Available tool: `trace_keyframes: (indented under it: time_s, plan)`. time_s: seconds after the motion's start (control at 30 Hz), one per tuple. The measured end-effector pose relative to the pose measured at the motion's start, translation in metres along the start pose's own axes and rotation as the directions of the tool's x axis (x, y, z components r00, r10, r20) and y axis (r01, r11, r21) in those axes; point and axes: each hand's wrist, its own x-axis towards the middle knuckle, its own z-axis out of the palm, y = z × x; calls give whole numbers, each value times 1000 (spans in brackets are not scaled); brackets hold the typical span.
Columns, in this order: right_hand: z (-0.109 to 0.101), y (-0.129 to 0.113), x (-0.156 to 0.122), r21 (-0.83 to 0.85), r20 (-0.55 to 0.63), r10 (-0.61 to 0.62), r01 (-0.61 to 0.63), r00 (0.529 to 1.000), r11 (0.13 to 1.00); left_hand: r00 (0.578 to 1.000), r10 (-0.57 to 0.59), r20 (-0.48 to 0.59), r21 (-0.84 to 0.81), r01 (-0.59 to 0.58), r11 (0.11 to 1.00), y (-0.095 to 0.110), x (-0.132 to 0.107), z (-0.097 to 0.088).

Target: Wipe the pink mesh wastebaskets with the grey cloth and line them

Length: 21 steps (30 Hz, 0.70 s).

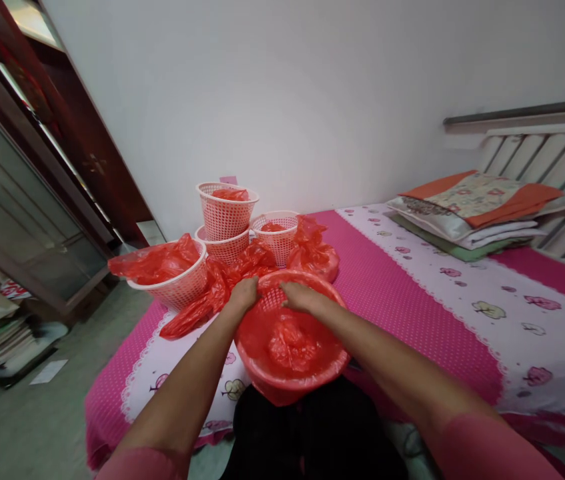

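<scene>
Seen from the person's own head, two bare forearms in pink sleeves reach forward over a dark lap. Between them, at the near edge of the bed (pixel 412 320), sits a round basket (pixel 289 380) lined with a red bag (pixel 287 343) that covers its inside and folds over its rim. The left hand (pixel 245 293) is at the far left part of the rim, its grip closed on the bag's edge there. The right hand (pixel 299 297) lies on the far rim just beside it, fingers curled down onto the bag; whether it pinches the plastic cannot be told. The bed has a bright pink dotted cover with a white strip printed with small trees. Further off, to the left, a pale pink mesh basket (pixel 177 283) holds a crumpled red bag, and loose red bags (pixel 212 293) trail from it toward the hands. Behind these stand two stacked mesh baskets (pixel 226 217) and another mesh basket (pixel 277 237) to their right, each with red plastic inside, and a lumpy red bag (pixel 315 257) beside them. Far right, folded bedding (pixel 477 210) rests against a slatted headboard (pixel 552 167). A white wall rises behind, and a dark wooden door (pixel 77 140) stands at the left.
</scene>
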Motion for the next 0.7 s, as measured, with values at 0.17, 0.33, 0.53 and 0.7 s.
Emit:
trace_keyframes:
  time_s: [0.17,0.33,0.53,0.7]
  plan:
    - [-26,24,-3,-181,155,127,-99,980,979,1000,3,-6,38,-2,999,4,1,3]
    - [-34,22,-10,-264,262,169,-98,950,960,1000,-4,-17,62,5,998,9,7,5]
    - [-44,14,-16,-219,245,-37,92,969,971,1000,-2,-14,89,4,996,8,5,5]
    - [-49,18,-17,-388,-3,-125,114,992,915,1000,6,-13,87,-5,996,12,5,2]
